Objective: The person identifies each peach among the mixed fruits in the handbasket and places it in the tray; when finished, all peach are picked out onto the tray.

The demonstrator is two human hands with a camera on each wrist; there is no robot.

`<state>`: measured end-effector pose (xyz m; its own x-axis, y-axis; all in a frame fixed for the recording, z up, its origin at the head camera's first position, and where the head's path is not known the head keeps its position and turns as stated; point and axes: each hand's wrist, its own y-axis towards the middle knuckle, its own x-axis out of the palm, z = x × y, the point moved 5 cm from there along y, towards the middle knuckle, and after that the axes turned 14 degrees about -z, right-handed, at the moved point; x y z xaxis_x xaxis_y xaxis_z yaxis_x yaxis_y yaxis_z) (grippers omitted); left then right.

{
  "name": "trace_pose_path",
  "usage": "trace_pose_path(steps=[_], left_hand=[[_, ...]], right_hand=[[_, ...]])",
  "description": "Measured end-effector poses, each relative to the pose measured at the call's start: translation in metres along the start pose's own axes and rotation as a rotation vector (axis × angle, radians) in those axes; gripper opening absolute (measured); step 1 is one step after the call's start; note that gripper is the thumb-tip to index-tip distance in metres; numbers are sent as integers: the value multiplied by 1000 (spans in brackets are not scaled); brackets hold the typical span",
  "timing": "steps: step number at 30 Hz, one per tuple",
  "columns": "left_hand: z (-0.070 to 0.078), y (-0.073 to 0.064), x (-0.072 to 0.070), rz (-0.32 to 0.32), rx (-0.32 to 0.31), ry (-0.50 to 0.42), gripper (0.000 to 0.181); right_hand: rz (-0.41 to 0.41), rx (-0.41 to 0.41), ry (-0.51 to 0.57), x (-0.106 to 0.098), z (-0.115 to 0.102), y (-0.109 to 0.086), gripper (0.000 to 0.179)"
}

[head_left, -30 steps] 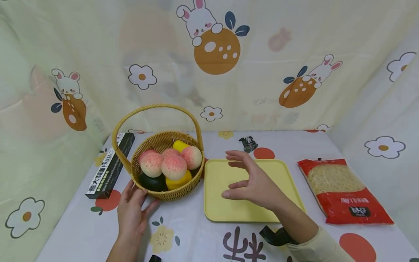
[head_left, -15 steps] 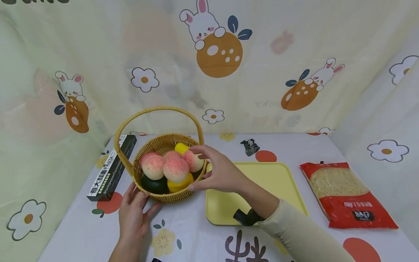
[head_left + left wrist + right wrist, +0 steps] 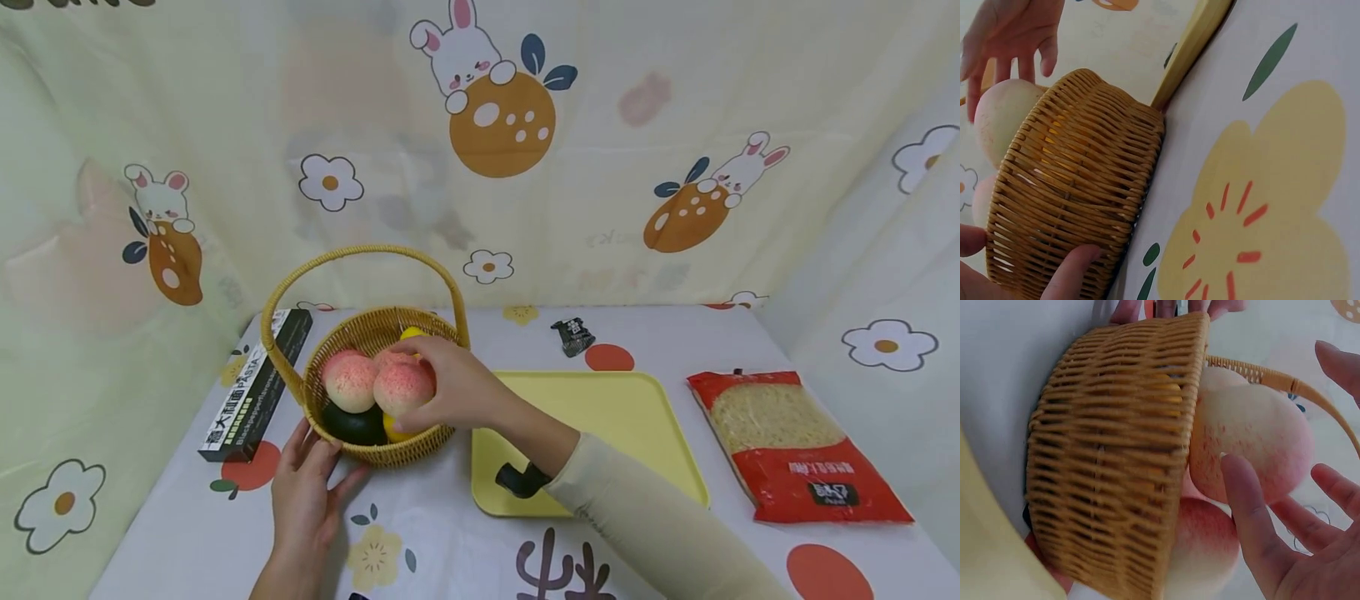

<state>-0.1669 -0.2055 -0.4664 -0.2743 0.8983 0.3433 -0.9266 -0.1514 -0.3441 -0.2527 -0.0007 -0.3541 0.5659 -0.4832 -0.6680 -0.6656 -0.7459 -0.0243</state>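
A wicker basket with a tall arched handle holds several pink-and-cream peaches, a dark green rounded item and yellow pieces. My left hand holds the basket's near left side; in the left wrist view its thumb lies on the woven wall. My right hand reaches over the basket's right side, fingers spread around the front peach. In the right wrist view, the thumb overlaps this peach and the other fingers stand loosely apart beyond it. Another peach sits close beside it at the rim.
A pale yellow tray lies right of the basket, under my right forearm. A black-and-white pasta box lies to the left. Farther right is a red bag with a clear window. A small black packet lies behind the tray.
My right hand has moved left from above the tray to the front peach in the basket. The left hand has stayed at the basket's side.
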Motion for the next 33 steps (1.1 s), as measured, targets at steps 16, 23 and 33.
trace_pose_path(steps=[16, 23, 33], left_hand=[[0, 2, 0, 6, 4, -9, 77], [1, 1, 1, 8, 19, 3, 77], [-1, 1, 0, 15, 10, 12, 77]], right_hand=[[-38, 105, -304, 28, -10, 24, 78], [-5, 117, -288, 28, -9, 26, 68], [31, 10, -143, 29, 0, 28, 58]])
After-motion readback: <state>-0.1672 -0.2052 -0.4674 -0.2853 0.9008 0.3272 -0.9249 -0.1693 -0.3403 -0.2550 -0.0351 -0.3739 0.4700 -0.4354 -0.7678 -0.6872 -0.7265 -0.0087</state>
